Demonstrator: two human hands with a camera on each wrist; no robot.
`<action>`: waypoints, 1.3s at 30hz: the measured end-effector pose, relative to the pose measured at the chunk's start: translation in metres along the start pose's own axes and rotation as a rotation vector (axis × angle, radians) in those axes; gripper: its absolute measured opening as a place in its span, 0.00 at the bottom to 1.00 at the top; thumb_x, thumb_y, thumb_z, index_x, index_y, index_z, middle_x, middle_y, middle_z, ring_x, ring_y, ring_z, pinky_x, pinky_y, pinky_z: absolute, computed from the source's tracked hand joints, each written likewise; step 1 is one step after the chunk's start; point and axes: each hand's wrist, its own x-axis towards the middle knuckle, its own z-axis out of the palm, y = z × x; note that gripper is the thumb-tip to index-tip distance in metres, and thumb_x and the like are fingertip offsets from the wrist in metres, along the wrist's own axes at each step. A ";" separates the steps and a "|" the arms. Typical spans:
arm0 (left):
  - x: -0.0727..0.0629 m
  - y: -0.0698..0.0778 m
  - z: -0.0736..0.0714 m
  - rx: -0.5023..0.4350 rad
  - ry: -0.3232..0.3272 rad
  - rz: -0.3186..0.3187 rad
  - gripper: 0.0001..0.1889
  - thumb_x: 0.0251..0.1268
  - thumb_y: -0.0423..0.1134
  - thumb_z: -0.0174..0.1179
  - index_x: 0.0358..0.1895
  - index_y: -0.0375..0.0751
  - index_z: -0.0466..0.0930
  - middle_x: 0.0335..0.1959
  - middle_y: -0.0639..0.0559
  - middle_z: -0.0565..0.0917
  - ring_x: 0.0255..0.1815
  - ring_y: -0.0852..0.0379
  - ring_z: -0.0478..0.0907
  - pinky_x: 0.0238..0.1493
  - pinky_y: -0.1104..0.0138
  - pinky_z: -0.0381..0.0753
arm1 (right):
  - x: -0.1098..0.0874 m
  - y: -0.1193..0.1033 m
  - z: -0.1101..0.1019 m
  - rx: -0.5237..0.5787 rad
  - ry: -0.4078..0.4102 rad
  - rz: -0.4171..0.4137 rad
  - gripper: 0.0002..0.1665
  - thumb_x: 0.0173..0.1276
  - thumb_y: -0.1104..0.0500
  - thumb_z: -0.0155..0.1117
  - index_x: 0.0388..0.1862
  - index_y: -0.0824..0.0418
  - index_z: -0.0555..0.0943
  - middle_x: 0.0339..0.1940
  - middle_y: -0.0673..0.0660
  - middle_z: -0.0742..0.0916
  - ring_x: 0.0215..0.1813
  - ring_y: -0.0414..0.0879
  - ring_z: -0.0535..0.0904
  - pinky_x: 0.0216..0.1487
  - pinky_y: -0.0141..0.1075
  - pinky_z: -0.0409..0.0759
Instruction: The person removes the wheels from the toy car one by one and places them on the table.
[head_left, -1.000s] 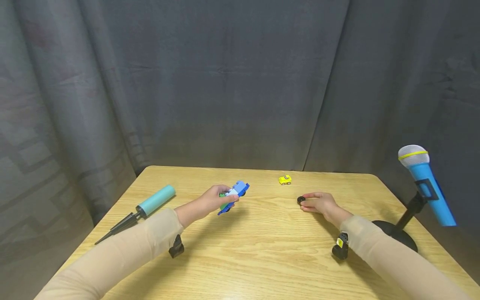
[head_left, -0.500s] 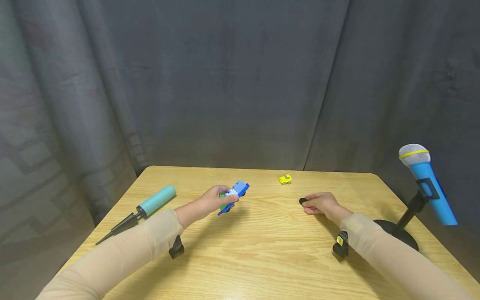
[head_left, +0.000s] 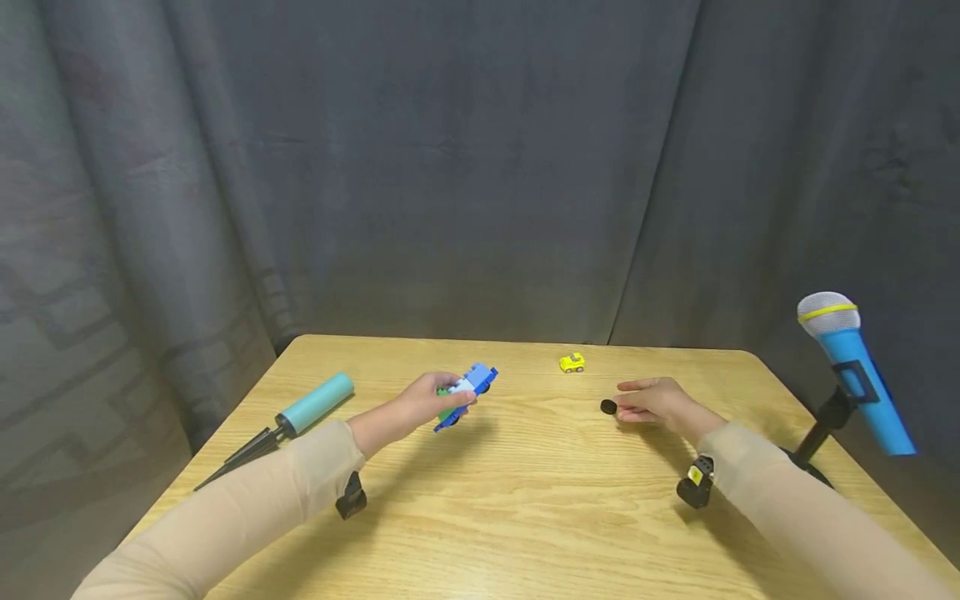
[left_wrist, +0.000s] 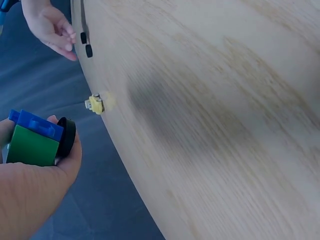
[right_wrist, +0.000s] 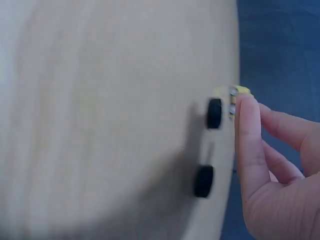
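My left hand (head_left: pixel 427 400) grips a toy car (head_left: pixel 478 377) built of blue, pale blue, white and green blocks, above the table. One of its black wheels (left_wrist: pixel 66 137) shows beside the thumb in the left wrist view. My right hand (head_left: pixel 660 402) is off to the right, its fingers loosely bent with nothing between them. Two loose black wheels (right_wrist: pixel 214 113) stand on the table just beyond those fingertips in the right wrist view. From the head, only one loose wheel (head_left: pixel 608 407) shows; the hand hides the other.
Near the table's back edge sits a small yellow toy car (head_left: pixel 572 363). A teal hand pump (head_left: pixel 317 404) with a black nozzle lies at the left. On the right, a blue toy microphone (head_left: pixel 862 375) stands tilted in a black stand. Grey curtains (head_left: pixel 450 167) hang behind the wooden table (head_left: pixel 510 500).
My right hand has let go of the black wheel and drawn back to the right, leaving it on the table. The left hand and its toy car have hardly moved.
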 end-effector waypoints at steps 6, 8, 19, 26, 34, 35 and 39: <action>-0.001 0.007 -0.003 -0.018 0.008 0.001 0.22 0.69 0.42 0.60 0.58 0.30 0.73 0.44 0.43 0.86 0.43 0.51 0.84 0.48 0.63 0.79 | -0.001 -0.023 -0.017 -0.013 -0.040 -0.021 0.36 0.73 0.65 0.56 0.72 0.78 0.54 0.30 0.50 0.88 0.34 0.40 0.87 0.42 0.31 0.84; -0.001 0.008 -0.004 -0.012 0.010 0.005 0.21 0.69 0.42 0.60 0.57 0.30 0.73 0.43 0.44 0.86 0.46 0.47 0.83 0.49 0.62 0.79 | -0.001 -0.031 -0.019 -0.022 -0.057 -0.038 0.36 0.73 0.64 0.56 0.72 0.79 0.54 0.30 0.49 0.88 0.35 0.39 0.86 0.43 0.30 0.84; 0.000 0.019 -0.006 0.129 0.056 0.010 0.29 0.59 0.49 0.68 0.62 0.40 0.76 0.58 0.44 0.78 0.47 0.54 0.77 0.48 0.62 0.78 | -0.002 -0.067 0.005 -0.046 -0.123 -0.100 0.35 0.73 0.59 0.57 0.70 0.78 0.58 0.35 0.51 0.87 0.42 0.42 0.86 0.51 0.35 0.82; 0.001 0.031 -0.001 0.207 -0.001 0.067 0.25 0.59 0.50 0.68 0.58 0.44 0.79 0.53 0.47 0.80 0.45 0.54 0.75 0.44 0.64 0.76 | -0.010 -0.086 0.027 -0.063 -0.080 -0.171 0.32 0.72 0.60 0.60 0.66 0.79 0.64 0.33 0.51 0.88 0.40 0.43 0.87 0.52 0.38 0.82; -0.002 0.042 -0.001 0.220 -0.038 0.120 0.24 0.61 0.49 0.67 0.58 0.42 0.78 0.50 0.48 0.80 0.44 0.55 0.75 0.44 0.65 0.77 | -0.017 -0.099 0.060 -0.151 -0.159 -0.228 0.35 0.70 0.53 0.62 0.67 0.74 0.66 0.48 0.66 0.87 0.43 0.48 0.87 0.51 0.41 0.83; -0.002 0.043 -0.001 0.224 -0.050 0.136 0.23 0.62 0.48 0.66 0.57 0.42 0.78 0.50 0.48 0.80 0.44 0.55 0.75 0.44 0.65 0.77 | -0.018 -0.101 0.063 -0.153 -0.177 -0.229 0.36 0.70 0.52 0.62 0.67 0.73 0.66 0.50 0.67 0.86 0.44 0.49 0.87 0.52 0.42 0.83; 0.001 0.049 -0.002 0.249 -0.078 0.181 0.22 0.63 0.49 0.65 0.56 0.41 0.78 0.48 0.48 0.81 0.42 0.56 0.76 0.44 0.66 0.77 | -0.023 -0.108 0.079 -0.119 -0.277 -0.223 0.37 0.71 0.49 0.60 0.70 0.71 0.64 0.54 0.71 0.83 0.48 0.53 0.86 0.54 0.45 0.81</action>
